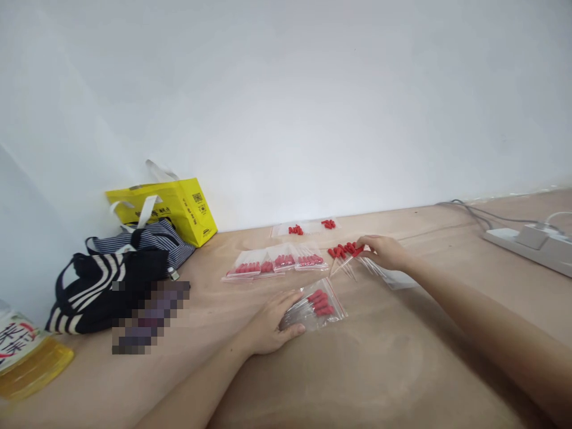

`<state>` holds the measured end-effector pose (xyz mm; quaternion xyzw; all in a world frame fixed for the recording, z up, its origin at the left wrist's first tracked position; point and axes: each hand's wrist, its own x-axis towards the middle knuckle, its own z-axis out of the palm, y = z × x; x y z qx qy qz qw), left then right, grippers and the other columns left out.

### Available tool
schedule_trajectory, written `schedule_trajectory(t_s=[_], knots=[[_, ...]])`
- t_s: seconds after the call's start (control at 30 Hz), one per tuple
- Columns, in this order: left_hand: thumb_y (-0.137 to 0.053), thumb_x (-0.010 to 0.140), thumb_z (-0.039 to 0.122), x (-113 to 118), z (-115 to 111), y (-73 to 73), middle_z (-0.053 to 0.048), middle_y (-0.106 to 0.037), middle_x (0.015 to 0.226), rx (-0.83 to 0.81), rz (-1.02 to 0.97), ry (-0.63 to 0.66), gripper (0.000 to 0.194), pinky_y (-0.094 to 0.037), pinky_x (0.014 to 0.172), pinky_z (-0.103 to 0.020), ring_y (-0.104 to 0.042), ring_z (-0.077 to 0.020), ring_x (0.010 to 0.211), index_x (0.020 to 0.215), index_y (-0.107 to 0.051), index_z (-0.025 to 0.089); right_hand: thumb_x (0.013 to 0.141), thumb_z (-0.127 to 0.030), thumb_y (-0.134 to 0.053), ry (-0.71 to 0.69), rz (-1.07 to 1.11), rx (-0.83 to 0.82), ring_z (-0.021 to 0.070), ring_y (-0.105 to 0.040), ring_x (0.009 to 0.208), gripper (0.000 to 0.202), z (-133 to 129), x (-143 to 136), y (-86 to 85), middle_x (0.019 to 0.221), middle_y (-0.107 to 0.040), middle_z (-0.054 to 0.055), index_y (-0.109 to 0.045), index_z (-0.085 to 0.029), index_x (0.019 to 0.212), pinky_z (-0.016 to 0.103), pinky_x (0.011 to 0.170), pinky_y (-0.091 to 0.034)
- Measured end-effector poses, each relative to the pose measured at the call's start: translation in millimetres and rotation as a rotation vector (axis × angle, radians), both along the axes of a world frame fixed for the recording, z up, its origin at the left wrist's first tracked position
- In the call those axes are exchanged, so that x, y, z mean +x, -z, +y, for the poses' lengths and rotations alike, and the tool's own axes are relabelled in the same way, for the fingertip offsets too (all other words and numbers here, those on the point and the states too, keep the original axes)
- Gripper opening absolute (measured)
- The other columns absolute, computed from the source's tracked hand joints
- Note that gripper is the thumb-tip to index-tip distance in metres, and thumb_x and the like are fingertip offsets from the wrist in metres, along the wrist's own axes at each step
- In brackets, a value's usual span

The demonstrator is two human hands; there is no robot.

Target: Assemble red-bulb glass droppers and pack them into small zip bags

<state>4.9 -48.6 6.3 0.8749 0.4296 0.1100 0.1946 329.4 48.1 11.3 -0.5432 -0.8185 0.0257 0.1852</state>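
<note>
My left hand [273, 320] grips the left end of a clear zip bag [319, 322], thumb at the near side and fingers at the far side. Inside the bag lie several red-headed sticks [320, 302] with thin pale shafts. To the right and further back, my right hand [379, 251] is closed with its fingertips pinching a red-headed stick [358, 252]. This stick slants down to the left, over a loose pile of similar sticks [340, 250]. Partly behind my right wrist lies a flat clear bag [400, 280].
Filled zip bags [286, 262] overlap behind my left hand. More red-headed sticks [295, 230] lie on clear bags by the wall. A yellow bag [196, 214], a black striped bag [111, 292] and a bottle of yellow liquid [33, 363] stand left. A power strip [531, 244] lies right.
</note>
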Motion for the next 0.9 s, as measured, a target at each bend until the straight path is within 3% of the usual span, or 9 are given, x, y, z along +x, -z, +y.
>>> schedule_trajectory(t_s=[0.23,0.43,0.67,0.77,0.9], knots=[[-0.044,0.079,0.047,0.4,0.0,0.3,-0.005,-0.030,0.137,0.001,0.031,-0.015,0.060,-0.025,0.102,-0.042,-0.028,-0.0240,0.125,0.131,-0.028,0.023,0.076,-0.028,-0.047,-0.062,0.168,-0.054,0.0123,-0.050,0.063,0.015,-24.3,11.1,21.8,0.078,-0.061,-0.001,-0.058,-0.023,0.085,0.022,0.062,-0.036],[-0.045,0.079,0.046,2.6,-2.0,-2.3,-0.006,-0.030,0.137,0.002,0.034,-0.027,0.060,-0.025,0.103,-0.041,-0.027,-0.0234,0.125,0.130,-0.028,0.021,0.075,-0.027,-0.049,-0.090,0.195,-0.049,0.0125,-0.047,0.059,0.015,-36.0,-20.3,20.9,0.068,-0.057,-0.001,-0.059,-0.020,0.083,0.022,0.056,-0.033],[-0.046,0.078,0.047,-0.3,0.4,2.5,-0.006,-0.030,0.137,0.008,0.020,-0.015,0.061,-0.025,0.102,-0.043,-0.028,-0.0245,0.125,0.131,-0.027,0.022,0.075,-0.027,-0.052,-0.280,0.425,-0.083,0.0118,-0.048,0.061,0.017,-39.5,-60.9,27.2,0.069,-0.058,-0.001,-0.064,-0.022,0.086,0.023,0.058,-0.036],[-0.046,0.077,0.048,-1.3,2.1,5.2,-0.006,-0.031,0.137,0.015,0.009,-0.011,0.062,-0.025,0.102,-0.043,-0.027,-0.0249,0.125,0.131,-0.026,0.023,0.073,-0.024,-0.054,-0.247,0.574,-0.189,0.0109,-0.048,0.056,0.018,-39.6,-76.8,35.3,0.064,-0.058,-0.001,-0.062,-0.019,0.088,0.023,0.054,-0.038],[-0.046,0.078,0.045,0.4,1.9,4.1,-0.006,-0.032,0.136,0.027,0.000,0.012,0.062,-0.026,0.102,-0.041,-0.029,-0.0233,0.124,0.131,-0.026,0.022,0.066,-0.022,-0.061,-0.165,0.908,-0.354,0.0114,-0.055,0.063,0.017,-37.1,-93.3,46.0,0.068,-0.059,-0.001,-0.056,-0.016,0.080,0.023,0.058,-0.044]])
